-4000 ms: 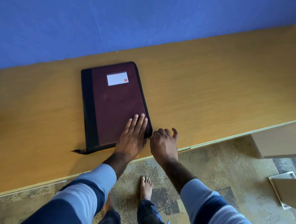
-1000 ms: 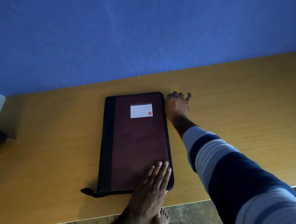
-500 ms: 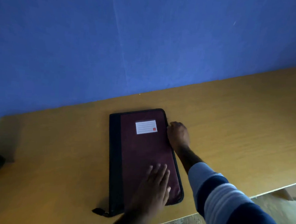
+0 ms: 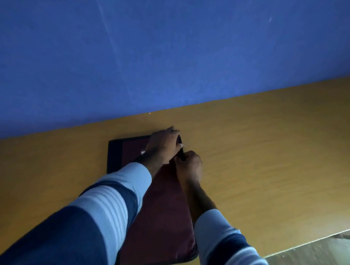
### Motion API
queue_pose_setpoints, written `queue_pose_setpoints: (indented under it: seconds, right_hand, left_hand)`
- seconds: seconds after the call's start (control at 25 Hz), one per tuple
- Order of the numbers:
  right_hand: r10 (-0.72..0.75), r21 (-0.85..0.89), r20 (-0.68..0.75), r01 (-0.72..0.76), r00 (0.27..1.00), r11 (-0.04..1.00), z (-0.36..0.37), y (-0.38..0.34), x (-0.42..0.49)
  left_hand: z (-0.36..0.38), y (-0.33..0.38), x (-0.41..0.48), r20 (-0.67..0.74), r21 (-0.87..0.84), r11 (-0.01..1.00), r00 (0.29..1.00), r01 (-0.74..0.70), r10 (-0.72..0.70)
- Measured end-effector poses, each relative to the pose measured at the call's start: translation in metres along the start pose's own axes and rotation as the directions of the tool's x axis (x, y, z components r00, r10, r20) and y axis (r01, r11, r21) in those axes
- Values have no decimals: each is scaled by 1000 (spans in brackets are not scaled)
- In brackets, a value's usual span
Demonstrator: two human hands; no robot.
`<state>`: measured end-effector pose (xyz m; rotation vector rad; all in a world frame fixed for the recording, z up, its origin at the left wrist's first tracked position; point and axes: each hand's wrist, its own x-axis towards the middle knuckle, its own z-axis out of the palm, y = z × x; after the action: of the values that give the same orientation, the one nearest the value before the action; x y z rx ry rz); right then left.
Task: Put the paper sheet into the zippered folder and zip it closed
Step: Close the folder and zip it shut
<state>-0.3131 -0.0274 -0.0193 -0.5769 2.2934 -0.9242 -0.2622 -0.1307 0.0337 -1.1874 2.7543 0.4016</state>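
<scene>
The maroon zippered folder point(image 4: 162, 219) with a black spine lies flat on the wooden desk point(image 4: 260, 158), its long side running away from me. My left hand point(image 4: 163, 147) grips the folder's far right corner, covering most of the white label. My right hand point(image 4: 189, 165) is closed against the right edge just below that corner, pinched on something small there that looks like the zipper pull. A small light point sticks out between the two hands. No paper sheet is visible.
A blue wall point(image 4: 154, 49) rises directly behind the desk. The desk's front edge point(image 4: 306, 245) runs along the lower right, with patterned floor point(image 4: 315, 264) beyond it. Bare wood lies to the right and left of the folder.
My left hand has moved from the folder's near end up to its far right corner. My right hand stays at the upper right edge, now pinched shut. The view has tilted up towards the wall.
</scene>
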Motion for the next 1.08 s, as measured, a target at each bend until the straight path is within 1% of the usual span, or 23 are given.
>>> queue_pose_setpoints:
  seconds: [0.12,0.28,0.32,0.52,0.6,0.72,0.8,0.88,0.92,0.96,1.0,1.04,1.08]
  right_hand:
    - [45,16,-13,-44,999,999,-1,-2,3]
    - [62,-25,-18,-63,998,998,0,-5,3]
    - [55,-24,-22,-55,998,998,0,-5,2]
    - [5,-55,-29,-6,1000,998,-4,-5,0]
    - [-2,-49,-23,1,1000,999,-6,-5,0]
    - [35,-15,-19,-35,999,999,-5,-7,0]
    - [60,-16,-10,-61,998,998,-5,-8,1]
    - [70,-19,-14,-71,997,997,-6,-9,2]
    - [72,-19,-17,-72,997,997,-6,-9,2]
    - [74,-20,-17,-74,997,997,-7,-9,3]
    - [75,-28,-12,-75,997,997,-7,-8,4]
    - [73,-44,0,-73,997,996,-8,-7,5]
    - [70,-64,19,-69,997,996,-9,-7,8]
  left_hand:
    - [4,17,28,84,87,994,994,66,-73]
    - [7,40,48,142,280,952,975,124,-169]
    - [10,46,51,142,314,941,974,123,-175]
    - [26,58,61,122,407,912,986,56,-115]
    - [27,56,63,82,414,907,989,77,-122]
    - [26,48,68,1,442,886,988,137,-153]
    - [19,48,73,15,441,881,980,171,-197]
    - [12,47,80,58,392,883,951,257,-303]
    - [7,42,84,92,319,886,920,336,-381]
    - [4,34,89,120,201,880,881,430,-458]
    - [5,23,94,151,75,872,859,484,-490]
    - [1,13,97,241,-42,857,838,514,-490]
    - [-6,6,100,322,-116,851,830,512,-456]
